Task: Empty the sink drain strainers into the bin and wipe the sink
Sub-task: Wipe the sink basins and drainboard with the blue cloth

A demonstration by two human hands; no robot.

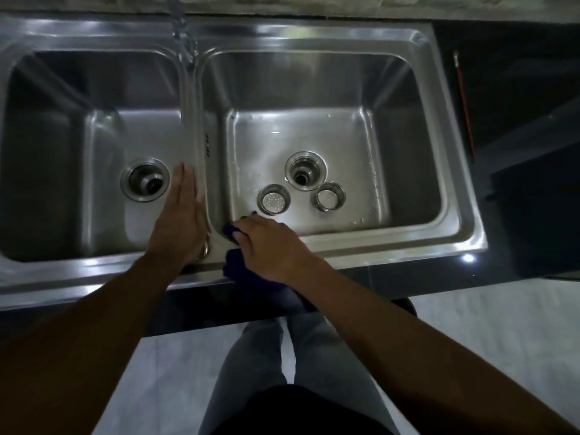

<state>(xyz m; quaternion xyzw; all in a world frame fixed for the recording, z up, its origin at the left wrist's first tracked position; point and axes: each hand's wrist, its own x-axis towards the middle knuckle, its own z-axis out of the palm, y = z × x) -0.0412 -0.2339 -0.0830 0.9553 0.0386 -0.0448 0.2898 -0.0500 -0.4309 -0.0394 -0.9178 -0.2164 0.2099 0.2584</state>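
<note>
Left hand (180, 215) flat, fingers straight, empty, resting on the divider of the double-bowl stainless steel sink (452, 221). Right hand (270, 246) just beside it, closed on a dark blue cloth (233, 268) at the front rim. Two round steel strainers (273, 200) loose in the right bowl, just beyond the right hand, nearer it than the left.

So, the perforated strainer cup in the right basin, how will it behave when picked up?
The strainer cup is probably light and rigid, being thin metal. It looks wet, so likely slippery. Sitting upright, it should not roll unless tipped over.
</note>
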